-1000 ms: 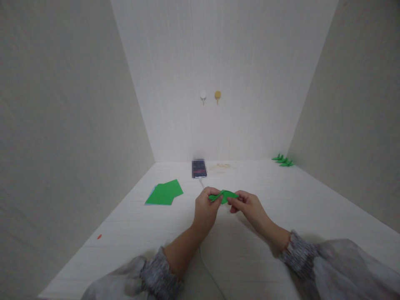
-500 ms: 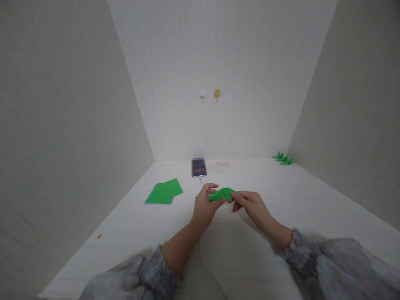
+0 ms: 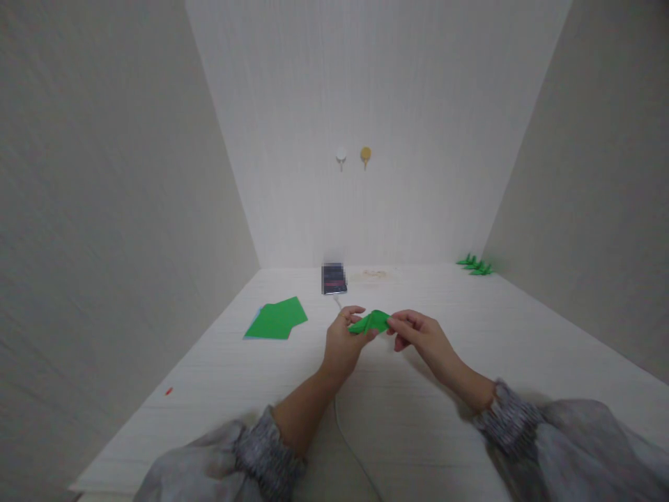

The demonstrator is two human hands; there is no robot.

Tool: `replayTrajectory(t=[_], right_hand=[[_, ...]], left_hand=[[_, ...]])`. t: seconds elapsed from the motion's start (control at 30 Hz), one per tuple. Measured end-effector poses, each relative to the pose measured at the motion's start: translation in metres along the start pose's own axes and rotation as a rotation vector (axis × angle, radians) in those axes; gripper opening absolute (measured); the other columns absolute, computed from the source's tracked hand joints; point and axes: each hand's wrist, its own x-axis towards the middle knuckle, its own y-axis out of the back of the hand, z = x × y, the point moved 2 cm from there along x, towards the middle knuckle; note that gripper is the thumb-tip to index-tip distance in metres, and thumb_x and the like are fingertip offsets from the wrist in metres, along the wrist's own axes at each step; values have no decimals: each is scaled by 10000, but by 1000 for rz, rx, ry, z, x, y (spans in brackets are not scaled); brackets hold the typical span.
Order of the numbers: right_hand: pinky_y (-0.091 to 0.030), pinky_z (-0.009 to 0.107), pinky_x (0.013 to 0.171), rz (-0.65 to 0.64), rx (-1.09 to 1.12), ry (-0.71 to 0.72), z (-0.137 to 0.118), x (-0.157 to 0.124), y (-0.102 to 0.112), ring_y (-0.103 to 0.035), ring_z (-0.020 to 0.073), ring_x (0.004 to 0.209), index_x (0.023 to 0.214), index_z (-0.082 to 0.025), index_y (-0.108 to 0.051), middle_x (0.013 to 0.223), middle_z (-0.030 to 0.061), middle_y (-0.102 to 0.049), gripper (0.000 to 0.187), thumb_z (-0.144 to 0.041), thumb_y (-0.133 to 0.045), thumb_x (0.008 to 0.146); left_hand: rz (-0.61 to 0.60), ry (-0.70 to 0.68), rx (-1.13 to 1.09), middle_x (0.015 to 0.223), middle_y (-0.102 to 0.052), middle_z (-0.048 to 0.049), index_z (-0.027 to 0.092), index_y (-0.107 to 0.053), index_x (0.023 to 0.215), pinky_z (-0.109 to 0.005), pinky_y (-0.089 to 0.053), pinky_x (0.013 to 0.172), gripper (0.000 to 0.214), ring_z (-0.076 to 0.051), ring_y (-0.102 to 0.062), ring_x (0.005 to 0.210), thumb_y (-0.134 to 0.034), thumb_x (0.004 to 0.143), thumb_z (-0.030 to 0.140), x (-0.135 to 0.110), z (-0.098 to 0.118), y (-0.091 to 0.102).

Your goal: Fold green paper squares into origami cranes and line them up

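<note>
Grip: L hand (image 3: pixel 342 346) + R hand (image 3: pixel 422 336) pinched opp. ends of folded green paper (image 3: pixel 373 322), over tabletop (image 3: pixel 251 380), prob. to steady creases; green sheets (image 3: pixel 277 319) lay apart, L.

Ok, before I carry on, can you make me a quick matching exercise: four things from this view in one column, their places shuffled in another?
Things
1. sheets
2. phone
3. yellow hook
4. folded paper

Places
A. held by left hand and right hand
B. on the back wall
C. flat on the table, left of both hands
D. at the table's back, cable at its near end

Pairs: 1-C, 2-D, 3-B, 4-A
</note>
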Motion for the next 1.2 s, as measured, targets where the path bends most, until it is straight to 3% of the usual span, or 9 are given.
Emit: replayTrajectory(t=[0.17, 0.37, 0.57, 0.7, 0.87, 1.03, 1.2], right_hand=[[-361, 200, 410, -62, -163, 37, 8, -1, -8, -447, 92, 399, 700, -155, -528, 442, -54, -465, 223, -369, -584, 670], [-342, 200, 421, -2, -375, 112, 12, 0, -5, -453, 103, 432, 667, -167, -511, 470, -43, -446, 157, -319, -519, 702], [-290, 209, 445, 96, -748, 280, -1, -3, -3, -425, 106, 447, 561, -177, -481, 478, -22, -467, 134, -221, -478, 687], [-305, 209, 460, 117, -797, 293, -6, -5, -3, -467, 116, 455, 561, -176, -501, 482, -8, -516, 140, -226, -484, 691], [-325, 214, 483, 104, -862, 307, -7, -5, -2, -505, 132, 493, 593, -165, -535, 521, 11, -554, 108, -209, -500, 685], [-336, 221, 513, 86, -911, 398, -6, -6, -3, -517, 134, 529, 660, -159, -567, 582, 27, -576, 138, -200, -460, 736], [-298, 229, 485, 76, -989, 474, -7, -8, -5, -468, 124, 483, 600, -171, -528, 557, 25, -539, 253, -227, -386, 802]], left_hand=[[-94, 7, -84, 761, -565, -2, 183, -464, 980, -245, -437, 618, 414, -120, -557, 658, -653, 615, 231, -3, 3, -8], [-154, 33, -219, 820, -579, -22, 185, -415, 1005, -289, -459, 682, 419, -141, -576, 738, -623, 641, 188, -3, 2, -13], [-130, 32, -143, 884, -601, -48, 194, -421, 1026, -307, -445, 744, 424, -158, -577, 822, -622, 652, 193, -3, 8, -15], [-185, 14, -112, 911, -599, -54, 195, -388, 1050, -286, -442, 720, 452, -146, -580, 795, -614, 658, 185, -5, 12, -17], [-303, -7, -250, 890, -601, -44, 194, -330, 1065, -284, -433, 727, 464, -135, -577, 786, -594, 684, 197, -8, 14, -21], [-275, 63, -321, 798, -591, -20, 187, -343, 1070, -300, -445, 741, 361, -121, -578, 749, -510, 752, 220, -7, 7, -22], [-262, 91, -336, 772, -584, -14, 182, -353, 1065, -304, -458, 743, 385, -118, -577, 738, -541, 731, 209, -6, 5, -21]])
